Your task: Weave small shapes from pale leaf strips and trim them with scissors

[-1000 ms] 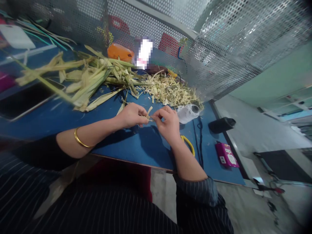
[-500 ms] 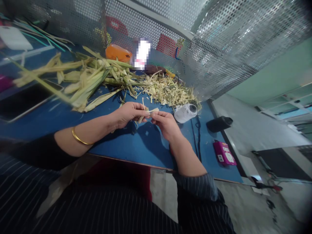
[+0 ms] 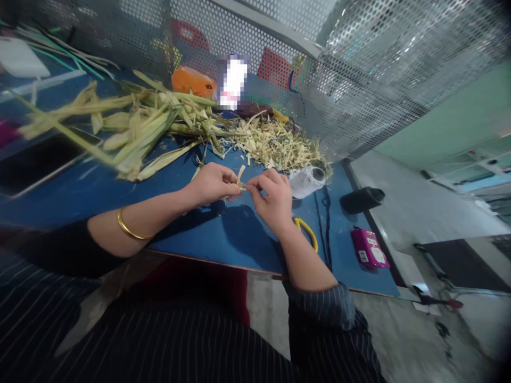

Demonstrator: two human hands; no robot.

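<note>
My left hand (image 3: 215, 184) pinches a pale corn husk strip (image 3: 241, 173) over the blue table (image 3: 247, 234); one end of the strip sticks up past the fingers. Facing it, my right hand (image 3: 273, 197) is closed, its thumb and forefinger pinching at the right end of the same husk piece. The fingertips of both hands nearly meet. Behind them lies a heap of small husk scraps (image 3: 275, 143). Long dried corn husks (image 3: 147, 127) spread to the left. A white thread cone (image 3: 307, 182) lies just right of my right hand.
A yellow loop handle (image 3: 307, 234) shows beside my right forearm, near dark cords (image 3: 325, 223). Farther right are a black cylinder (image 3: 361, 200) and a magenta packet (image 3: 369, 248). A dark tablet-like slab (image 3: 43, 159) lies left. Perforated metal sheeting (image 3: 255, 32) borders the table's back.
My right hand has turned and lifted slightly, its fingers now pinching a smaller bit of the husk. The yellow loop by my right forearm has come into sight. My left hand stays nearly in place.
</note>
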